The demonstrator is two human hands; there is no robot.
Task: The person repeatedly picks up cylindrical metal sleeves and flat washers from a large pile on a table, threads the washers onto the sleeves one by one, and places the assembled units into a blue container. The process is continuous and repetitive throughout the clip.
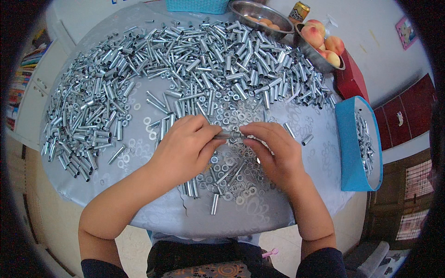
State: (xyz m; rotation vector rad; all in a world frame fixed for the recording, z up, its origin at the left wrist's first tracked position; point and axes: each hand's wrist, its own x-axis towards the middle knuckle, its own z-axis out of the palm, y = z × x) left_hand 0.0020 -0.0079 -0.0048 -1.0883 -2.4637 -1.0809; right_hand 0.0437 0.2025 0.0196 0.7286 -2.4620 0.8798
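Observation:
Between my two hands, above the middle of the table, is a silvery metal bolt (227, 135) lying level, with what looks like a nut or washer on its right part. My left hand (183, 143) pinches its left end between thumb and fingers. On the right end close the thumb and fingertips of my right hand (278, 150); what they cover is hidden. Flat washers (240, 191) are scattered on the cloth beneath and in front of my hands, with several bolts and a metal sleeve (214, 204) among them. More washers and nuts (236, 97) lie just beyond my fingers.
A broad heap of metal sleeves and bolts (185, 60) arcs across the far and left parts of the cloth-covered table (320, 185). A blue fabric bin (350, 148) with metal parts stands at right. Behind are a bowl of eggs (236, 7), a bowl of peaches (315, 60) and a can (299, 12).

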